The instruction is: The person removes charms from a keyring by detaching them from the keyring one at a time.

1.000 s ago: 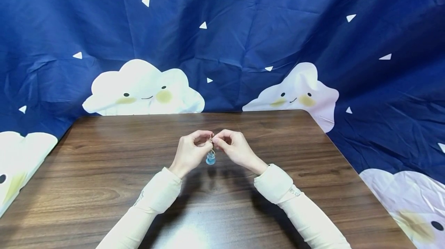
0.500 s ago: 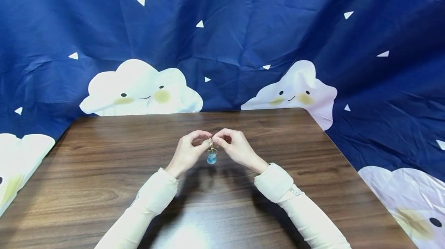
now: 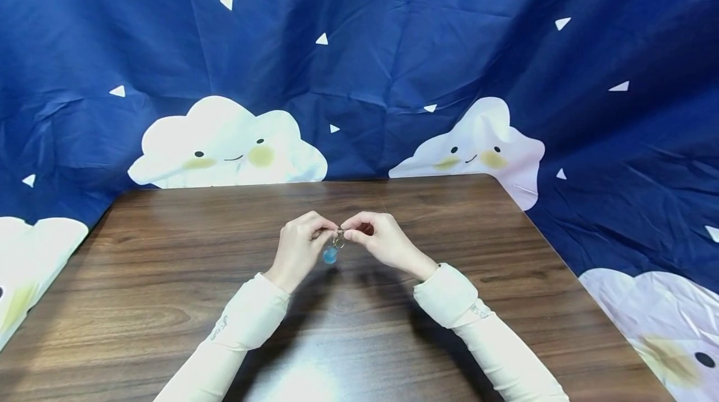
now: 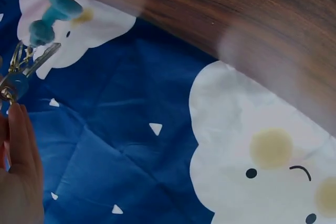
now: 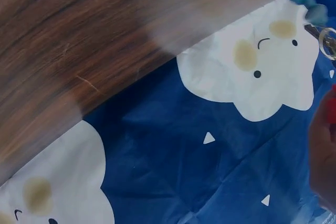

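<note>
A keychain with a blue-teal charm [image 3: 330, 255] hangs between the two hands, above the table. Its gold ring [image 3: 341, 243] shows just below the fingertips. My left hand [image 3: 298, 252] pinches the upper metal part from the left, and my right hand [image 3: 387, 241] pinches it from the right, fingertips nearly meeting. In the left wrist view, a silver key [image 4: 44, 60] and gold clasps lie beside the teal charm [image 4: 52, 17]. The right wrist view catches the charm [image 5: 308, 2] and a ring [image 5: 328, 43] at its edge. Fingers hide the exact gripping points.
The brown wooden table [image 3: 168, 289] spreads below both forearms, glossy near the front. Behind it hangs a blue curtain [image 3: 359, 46] with white clouds and triangles. Cream sleeves [image 3: 446, 296] cover both arms.
My left fingertips have closed in and the left hand has turned slightly. The charm has swung a little to the left, while the right hand stays nearly in place.
</note>
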Demonstrator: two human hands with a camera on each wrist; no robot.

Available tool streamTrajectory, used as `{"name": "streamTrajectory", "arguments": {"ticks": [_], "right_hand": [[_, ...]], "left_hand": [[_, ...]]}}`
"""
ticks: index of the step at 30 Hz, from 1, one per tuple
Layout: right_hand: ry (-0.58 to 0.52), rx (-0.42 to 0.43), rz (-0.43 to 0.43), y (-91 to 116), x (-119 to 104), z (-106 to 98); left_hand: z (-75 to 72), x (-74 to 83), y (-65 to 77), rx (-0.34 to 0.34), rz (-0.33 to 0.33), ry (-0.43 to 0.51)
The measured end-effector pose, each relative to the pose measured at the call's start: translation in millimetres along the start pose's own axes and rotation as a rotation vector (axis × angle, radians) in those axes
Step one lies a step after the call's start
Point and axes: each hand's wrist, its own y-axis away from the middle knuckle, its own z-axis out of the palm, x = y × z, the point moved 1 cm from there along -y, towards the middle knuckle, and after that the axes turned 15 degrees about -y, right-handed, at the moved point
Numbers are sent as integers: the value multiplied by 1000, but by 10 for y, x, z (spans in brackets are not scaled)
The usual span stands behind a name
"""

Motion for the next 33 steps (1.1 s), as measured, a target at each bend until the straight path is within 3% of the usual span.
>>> {"name": "streamTrajectory", "arguments": {"ticks": [9, 18, 22, 28, 33], "right_hand": [[30, 49, 12, -9, -65, 37], [18, 165, -37, 18, -60, 49], [-1, 181, -65, 21, -58, 46], [-39, 197, -41, 27, -74, 30], [-56, 190, -7, 14, -89, 22]], "left_hand": [[-7, -28, 4, 62, 20, 1], [-22, -25, -38, 36, -71, 170], [-6, -30, -42, 26, -152, 291], [6, -26, -52, -47, -355, 468], [-96, 78, -78, -80, -458, 582]]}}
